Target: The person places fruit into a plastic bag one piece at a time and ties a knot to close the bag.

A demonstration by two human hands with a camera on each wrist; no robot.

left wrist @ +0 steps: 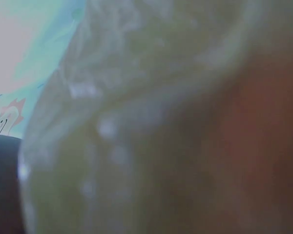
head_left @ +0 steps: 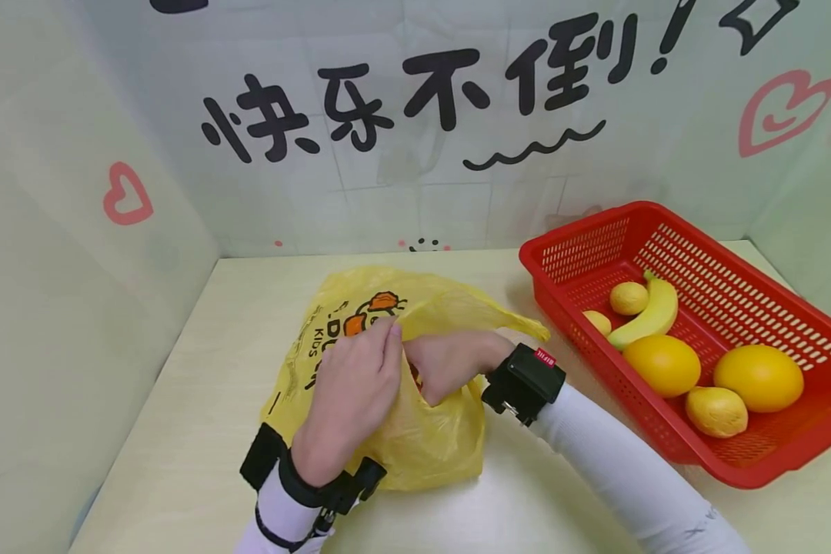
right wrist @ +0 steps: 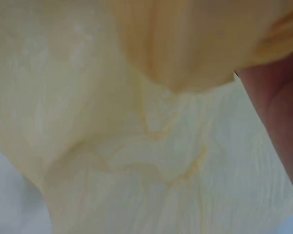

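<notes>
A yellow plastic bag (head_left: 429, 458) with black lettering and an orange cartoon print lies on the table. My left hand (head_left: 360, 385) grips the rim of its mouth, thumb along the edge. My right hand (head_left: 450, 360) reaches into the mouth from the right, its fingers hidden inside, so I cannot tell what they hold. A sliver of something red shows at the opening beside it. In the left wrist view the bag's film (left wrist: 122, 63) fills most of the picture, blurred. Thin, creased bag plastic (right wrist: 88, 170) covers the right wrist view, with part of the hand at the right edge.
A red plastic basket (head_left: 720, 465) stands at the right, close to my right forearm. In it lie a banana (head_left: 654, 312), two large orange-yellow fruits (head_left: 758, 377) and several smaller yellow ones (head_left: 716, 412). A printed cloth wall (head_left: 360, 208) closes off the back of the table.
</notes>
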